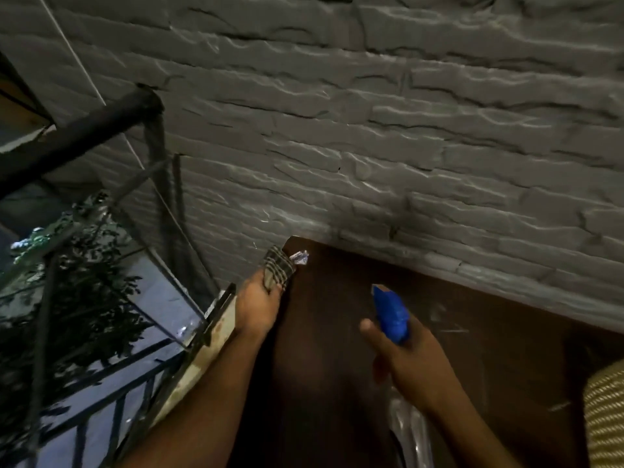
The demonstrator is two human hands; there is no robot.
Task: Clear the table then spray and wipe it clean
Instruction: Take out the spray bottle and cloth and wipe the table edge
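The spray bottle shows only its blue head; the right hand covers the neck, and the clear body below is a blur. The left hand hides much of the checked cloth. A small shiny scrap at the table corner is too blurred to identify. A woven object is cut off at right.

Dark brown table vs grey wall; checked cloth at far-left corner, blue spray bottle above.
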